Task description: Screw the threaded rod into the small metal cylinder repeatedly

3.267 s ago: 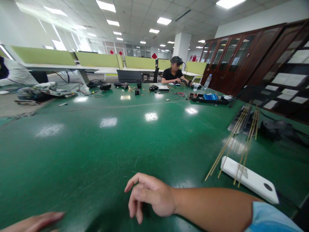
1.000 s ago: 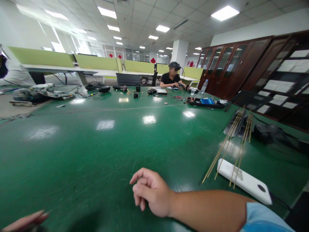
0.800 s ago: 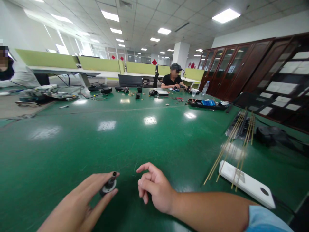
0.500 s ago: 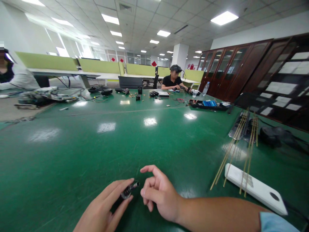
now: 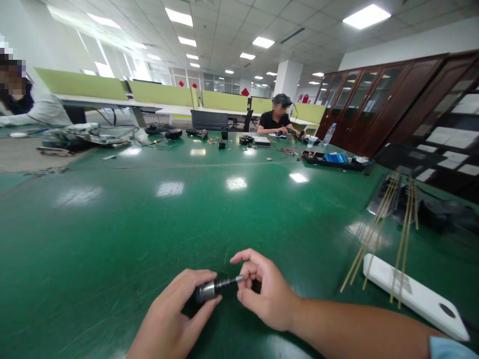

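My left hand (image 5: 175,314) grips a black and silver cylindrical tool (image 5: 206,291) with a narrow, ridged shaft, held low over the green table. The shaft points right and ends in a bright metal tip. The back end lies hidden in my palm. My right hand (image 5: 267,294) is just to the right, index finger stretched out and the other fingers loosely curled, a gap showing by the thumb. Its curled fingers are at the metal tip; whether they touch it I cannot tell. Nothing is visibly held in that hand.
To the right lie a white oblong device (image 5: 415,294) and several thin wooden sticks (image 5: 374,239). A black tray (image 5: 333,160), a water bottle (image 5: 329,134) and small black boxes (image 5: 222,139) stand farther back on the green table (image 5: 194,214). Two people sit beyond.
The tool has turned from pointing toward upper right to lying nearly level, showing more of its body. Its tip is now at my right fingers. The view has shifted slightly.
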The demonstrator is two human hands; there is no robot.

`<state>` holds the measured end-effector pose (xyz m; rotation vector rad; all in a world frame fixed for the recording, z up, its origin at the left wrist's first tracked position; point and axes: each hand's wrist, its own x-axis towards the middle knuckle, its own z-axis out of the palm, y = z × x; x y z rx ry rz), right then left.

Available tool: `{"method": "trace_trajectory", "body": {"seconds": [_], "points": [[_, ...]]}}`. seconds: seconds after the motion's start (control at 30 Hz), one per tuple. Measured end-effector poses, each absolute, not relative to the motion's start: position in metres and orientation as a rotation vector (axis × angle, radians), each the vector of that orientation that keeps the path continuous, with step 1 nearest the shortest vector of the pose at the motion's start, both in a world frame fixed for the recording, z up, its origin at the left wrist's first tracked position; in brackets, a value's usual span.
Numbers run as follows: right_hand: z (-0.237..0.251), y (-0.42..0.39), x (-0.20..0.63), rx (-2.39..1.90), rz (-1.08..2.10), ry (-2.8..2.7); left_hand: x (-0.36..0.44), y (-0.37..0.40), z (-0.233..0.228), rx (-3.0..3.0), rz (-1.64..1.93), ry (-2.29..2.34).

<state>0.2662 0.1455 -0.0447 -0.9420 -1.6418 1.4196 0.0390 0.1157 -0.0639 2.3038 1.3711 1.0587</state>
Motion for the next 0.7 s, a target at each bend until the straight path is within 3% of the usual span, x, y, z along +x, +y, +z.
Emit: {"method": "trace_trajectory", "body": {"seconds": [0.7], "points": [[-0.0475,0.1456,0.2624,-1.093,1.271,-1.896,0.0417,0.1125,-0.0621,2.26,0.961,1.306]]}}
